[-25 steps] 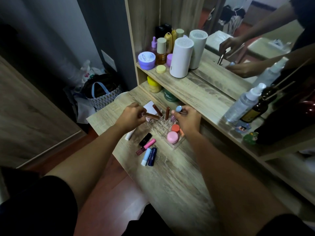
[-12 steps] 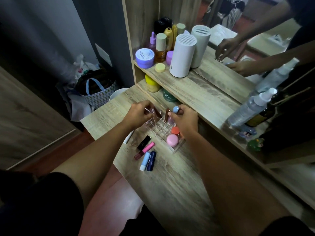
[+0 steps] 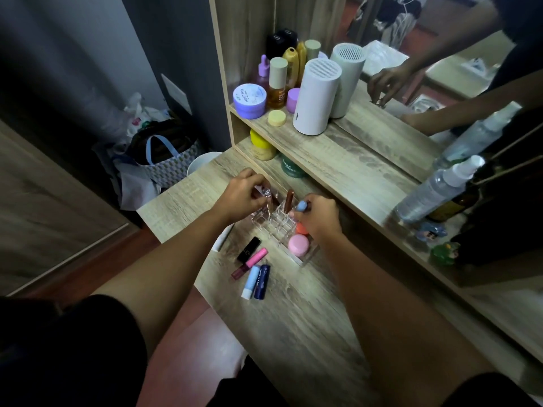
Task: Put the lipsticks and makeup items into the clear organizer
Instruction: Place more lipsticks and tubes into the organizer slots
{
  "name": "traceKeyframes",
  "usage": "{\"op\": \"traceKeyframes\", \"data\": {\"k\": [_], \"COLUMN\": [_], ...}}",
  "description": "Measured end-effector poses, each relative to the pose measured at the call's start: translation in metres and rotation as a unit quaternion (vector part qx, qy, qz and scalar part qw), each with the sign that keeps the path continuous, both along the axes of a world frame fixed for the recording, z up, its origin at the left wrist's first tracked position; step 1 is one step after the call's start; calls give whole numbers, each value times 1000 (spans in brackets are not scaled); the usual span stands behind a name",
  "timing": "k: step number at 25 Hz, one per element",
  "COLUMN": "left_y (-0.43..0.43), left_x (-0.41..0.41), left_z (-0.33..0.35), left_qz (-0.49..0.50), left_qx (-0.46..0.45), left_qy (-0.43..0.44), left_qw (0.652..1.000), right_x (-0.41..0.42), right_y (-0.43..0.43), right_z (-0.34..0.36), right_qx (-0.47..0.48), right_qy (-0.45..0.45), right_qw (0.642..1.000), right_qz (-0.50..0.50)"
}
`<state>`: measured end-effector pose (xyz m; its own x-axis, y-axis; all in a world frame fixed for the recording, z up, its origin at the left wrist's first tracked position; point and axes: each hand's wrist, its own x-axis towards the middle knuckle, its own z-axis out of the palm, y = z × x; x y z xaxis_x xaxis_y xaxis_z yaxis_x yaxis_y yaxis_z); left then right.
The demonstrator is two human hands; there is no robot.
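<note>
The clear organizer (image 3: 305,257) stands on the wooden desk (image 3: 293,324). My left hand (image 3: 242,196) grips a silver-capped lip gloss (image 3: 61,193) held upright over the organizer's far-left slots. My right hand (image 3: 320,218) pinches a blue-capped tube (image 3: 301,205) at the organizer's far right side. A brown lipstick (image 3: 289,198) stands upright in a back slot. A pink jar (image 3: 298,245) and an orange jar (image 3: 301,228) sit in the near compartment. A black lipstick (image 3: 249,249), a pink gloss (image 3: 249,263), a light blue balm (image 3: 250,282) and a navy balm (image 3: 262,281) lie on the desk.
A shelf above the desk holds a white cylinder (image 3: 316,96), a purple jar (image 3: 249,100) and several bottles. A spray bottle (image 3: 437,189) stands at the right by a mirror. A white tube (image 3: 222,237) lies under my left wrist. A bag (image 3: 164,160) sits on the floor, left.
My left hand has turned the gloss from lying sideways to upright over the organizer's left slots. My right hand stays at the blue-capped tube. The camera has shifted slightly.
</note>
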<state>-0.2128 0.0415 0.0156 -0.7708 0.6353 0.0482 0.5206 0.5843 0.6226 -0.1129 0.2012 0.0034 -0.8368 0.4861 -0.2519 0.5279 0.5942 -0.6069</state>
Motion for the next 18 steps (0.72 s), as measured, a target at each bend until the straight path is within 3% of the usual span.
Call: {"op": "traceKeyframes", "data": {"k": [10,18], "left_y": [9,28], "left_x": [-4,-5], "left_z": [-1,5], "left_qz": [6,-6], "left_qx": [-54,-96], "left_qy": [-36,5], "left_qw": [998,995], "right_x": [-3,0], "right_y": [3,7], "right_z": [2,1], "right_qx": [23,53], "right_qy": [-36,-22], "right_qw": [998,997], "right_qz": [44,50]}}
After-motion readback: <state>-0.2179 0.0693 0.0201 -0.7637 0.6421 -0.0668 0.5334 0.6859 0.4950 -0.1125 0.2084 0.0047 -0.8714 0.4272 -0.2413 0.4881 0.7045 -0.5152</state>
